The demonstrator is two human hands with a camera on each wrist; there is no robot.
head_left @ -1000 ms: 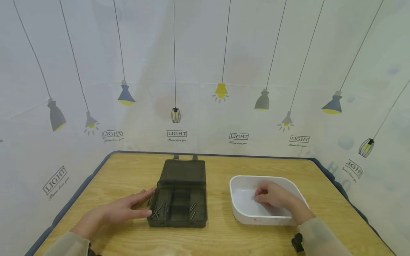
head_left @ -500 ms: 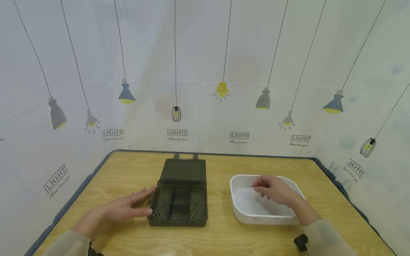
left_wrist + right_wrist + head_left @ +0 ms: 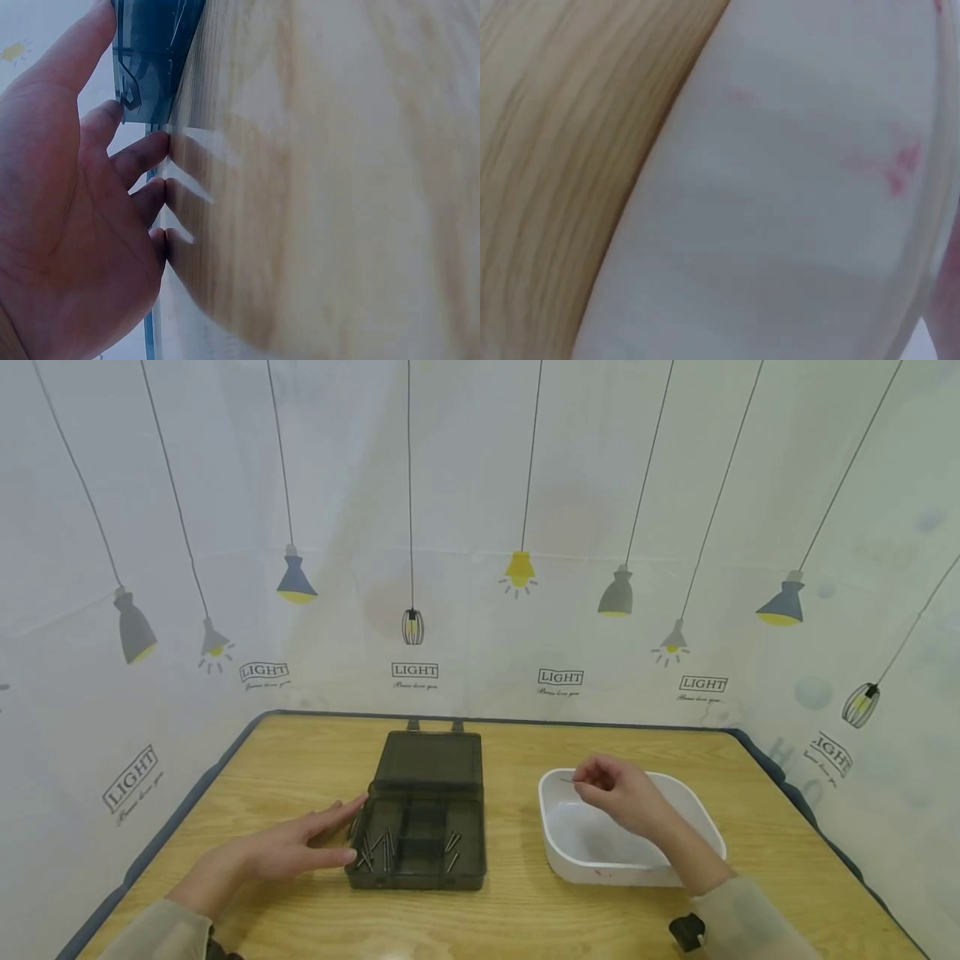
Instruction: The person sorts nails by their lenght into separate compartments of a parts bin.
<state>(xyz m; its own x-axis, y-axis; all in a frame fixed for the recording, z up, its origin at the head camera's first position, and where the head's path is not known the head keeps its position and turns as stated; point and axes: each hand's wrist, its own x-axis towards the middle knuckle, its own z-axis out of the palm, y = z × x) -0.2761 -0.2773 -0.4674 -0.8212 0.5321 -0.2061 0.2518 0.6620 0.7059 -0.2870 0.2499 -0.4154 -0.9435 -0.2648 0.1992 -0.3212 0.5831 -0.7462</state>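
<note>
My left hand [image 3: 281,850] rests beside a dark see-through plastic box [image 3: 416,882], its thumb and index finger touching the left side. In the left wrist view the fingers are extended, their tips by the box [image 3: 157,60] and the tabletop. Several thin metal screws or nails [image 3: 387,850] lie in the box's left and right compartments. Over the far left part of a white tub [image 3: 622,874], my right hand [image 3: 618,789] pinches a thin metal piece [image 3: 567,780] between thumb and fingertips. Only a sliver of that hand [image 3: 949,292] shows past the tub wall in the right wrist view.
The box's lid [image 3: 429,758] lies folded back, with two latches [image 3: 457,727] near the table's far edge. A wooden tabletop [image 3: 510,910] has a dark border, and a lamp-patterned white sheet [image 3: 480,485] surrounds it on the far side and both flanks.
The right hand has risen from the tub's floor with the thin metal piece and moved up and slightly left toward the tub's far left rim. My left hand and the box have stayed put.
</note>
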